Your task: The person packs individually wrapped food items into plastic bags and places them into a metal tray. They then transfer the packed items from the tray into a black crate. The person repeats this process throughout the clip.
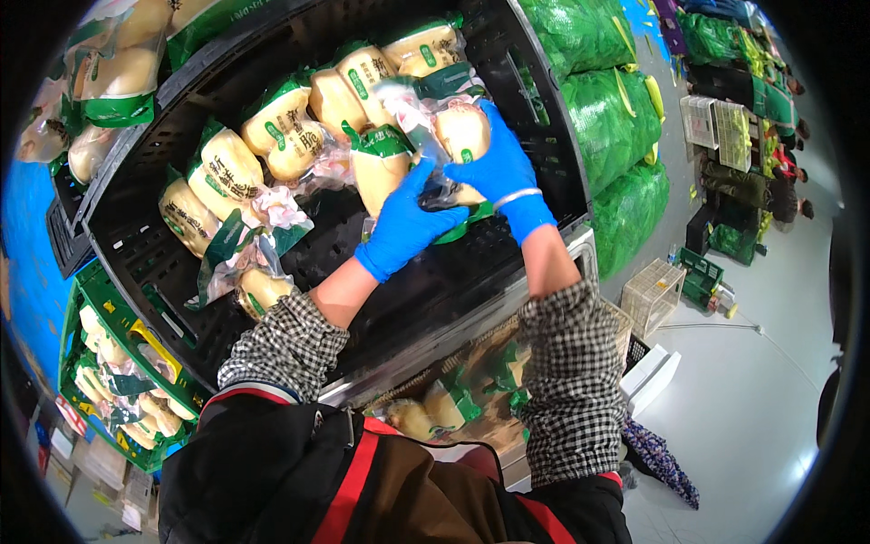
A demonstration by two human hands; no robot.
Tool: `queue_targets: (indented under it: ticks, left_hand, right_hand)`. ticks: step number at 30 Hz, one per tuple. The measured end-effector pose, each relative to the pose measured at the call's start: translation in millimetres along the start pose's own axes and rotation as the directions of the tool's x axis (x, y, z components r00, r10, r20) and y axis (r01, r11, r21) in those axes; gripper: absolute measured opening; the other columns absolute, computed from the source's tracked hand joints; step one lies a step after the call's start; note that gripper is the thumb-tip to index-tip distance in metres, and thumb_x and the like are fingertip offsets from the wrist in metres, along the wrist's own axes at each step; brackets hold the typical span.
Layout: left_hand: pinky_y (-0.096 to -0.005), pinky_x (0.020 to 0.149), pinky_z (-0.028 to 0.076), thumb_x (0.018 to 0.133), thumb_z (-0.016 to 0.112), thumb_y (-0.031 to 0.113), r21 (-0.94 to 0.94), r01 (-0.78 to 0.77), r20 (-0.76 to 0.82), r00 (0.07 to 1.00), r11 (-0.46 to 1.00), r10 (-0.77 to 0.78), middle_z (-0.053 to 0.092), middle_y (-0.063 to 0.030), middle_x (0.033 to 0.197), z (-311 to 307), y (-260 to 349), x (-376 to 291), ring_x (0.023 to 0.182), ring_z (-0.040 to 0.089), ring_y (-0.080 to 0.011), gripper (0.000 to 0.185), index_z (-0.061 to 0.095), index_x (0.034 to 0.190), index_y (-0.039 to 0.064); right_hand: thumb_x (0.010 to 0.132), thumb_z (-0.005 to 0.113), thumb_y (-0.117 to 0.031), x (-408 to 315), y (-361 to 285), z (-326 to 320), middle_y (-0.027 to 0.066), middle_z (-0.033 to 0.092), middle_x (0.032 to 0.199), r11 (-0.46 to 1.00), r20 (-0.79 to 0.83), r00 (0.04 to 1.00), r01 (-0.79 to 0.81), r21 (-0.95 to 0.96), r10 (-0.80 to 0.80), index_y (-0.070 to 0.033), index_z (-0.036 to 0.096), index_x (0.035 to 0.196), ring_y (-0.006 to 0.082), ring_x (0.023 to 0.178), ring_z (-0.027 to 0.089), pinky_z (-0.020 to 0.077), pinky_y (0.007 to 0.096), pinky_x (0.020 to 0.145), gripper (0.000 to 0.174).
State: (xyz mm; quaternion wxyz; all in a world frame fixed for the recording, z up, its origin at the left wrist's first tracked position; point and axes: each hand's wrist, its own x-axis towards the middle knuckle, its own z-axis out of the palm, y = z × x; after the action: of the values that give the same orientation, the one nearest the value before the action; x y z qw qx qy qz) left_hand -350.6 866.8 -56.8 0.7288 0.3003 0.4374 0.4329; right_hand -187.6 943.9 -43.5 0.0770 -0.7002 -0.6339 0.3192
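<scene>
A large black plastic crate (435, 292) lies before me, with several clear-and-green bags of pale, peeled root pieces, perhaps lotus root, along its far and left sides. My left hand (411, 221), in a blue glove, touches the right edge of an upright bag (380, 170), its thumb spread to the right. My right hand (499, 166), gloved in blue too, grips a bagged root piece (462, 129) at the crate's right end. Another bag (262, 289) rests near my left sleeve. The bags bear printed writing.
Green sacks (612, 129) are stacked right of the crate. A green crate (129, 319) of bagged roots stands at the lower left, and more bags (119, 75) lie at the upper left. Below the crate's near edge are further bags (435, 408). People (781, 197) work at the far right.
</scene>
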Motion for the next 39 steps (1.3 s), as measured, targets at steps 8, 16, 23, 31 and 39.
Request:
queue_targets:
  ticks: [8, 16, 23, 31, 39]
  left_hand:
    - [-0.0303, 0.08, 0.049, 0.064, 0.087, 0.025, 0.377, 0.277, -0.513, 0.857, 0.884, -0.05, 0.056, -0.0132, 0.105, -85.2, -67.0, -47.1, 0.093, 0.056, -0.0192, 0.074, 0.047, 0.116, -0.007]
    - [-0.0329, 0.074, 0.052, 0.063, 0.086, 0.023, 0.453, -0.016, -0.373, 0.905, 0.891, 0.206, 0.067, -0.0137, 0.095, -53.3, -75.0, 26.3, 0.083, 0.065, -0.0197, 0.05, 0.063, 0.097, -0.006]
    - [-0.0396, 0.085, 0.049, 0.058, 0.085, 0.038, 0.84, 0.007, -0.149, 0.965, 0.542, 0.217, 0.058, -0.023, 0.114, -64.8, -6.5, -25.3, 0.103, 0.06, -0.0311, 0.083, 0.049, 0.116, -0.008]
    - [-0.0428, 0.08, 0.046, 0.059, 0.075, 0.018, 0.614, -0.638, 0.595, 0.761, -0.464, -0.259, 0.064, -0.014, 0.092, -2.4, 64.0, 43.6, 0.09, 0.06, -0.034, 0.048, 0.058, 0.102, 0.011]
    - [-0.0432, 0.098, 0.037, 0.065, 0.069, 0.007, 0.275, -0.69, 0.713, 0.614, -0.669, -0.34, 0.061, -0.0162, 0.109, 29.9, 17.5, 70.2, 0.109, 0.053, -0.0317, 0.056, 0.056, 0.119, 0.011]
  right_hand:
    - [0.059, 0.086, -0.038, 20.5, -1.2, 16.8, 0.024, 0.044, 0.127, 0.842, 0.069, 0.947, -0.245, -0.481, 0.315, -0.016, 0.014, 0.147, 0.0425, 0.111, 0.054, 0.0492, 0.0511, 0.087, 0.117]
    - [0.069, 0.078, -0.037, -3.7, 24.9, -6.6, 0.0223, 0.054, 0.121, 0.981, -0.207, 0.963, 0.187, 0.056, -0.172, -0.008, 0.049, 0.13, 0.0398, 0.11, 0.053, 0.0466, 0.0439, 0.091, 0.073]
    - [0.084, 0.067, -0.005, -232.9, 50.8, -93.4, 0.0079, 0.063, 0.118, 0.928, -0.495, 0.859, 0.074, 0.366, 0.127, -0.003, 0.061, 0.119, 0.0164, 0.103, 0.059, 0.0454, 0.0298, 0.092, 0.036]
    - [0.084, 0.07, -0.02, -519.9, 144.4, -42.2, 0.0059, 0.066, 0.106, 0.714, -0.421, 0.577, -0.555, 0.426, 0.7, -0.011, 0.064, 0.117, 0.0153, 0.091, 0.063, 0.0487, 0.0303, 0.082, 0.035]
    - [0.081, 0.072, -0.019, -650.1, 187.7, 20.7, 0.0148, 0.065, 0.109, 0.52, -0.396, 0.352, -0.695, 0.496, 0.848, -0.008, 0.063, 0.118, 0.023, 0.099, 0.062, 0.0483, 0.0331, 0.087, 0.04]
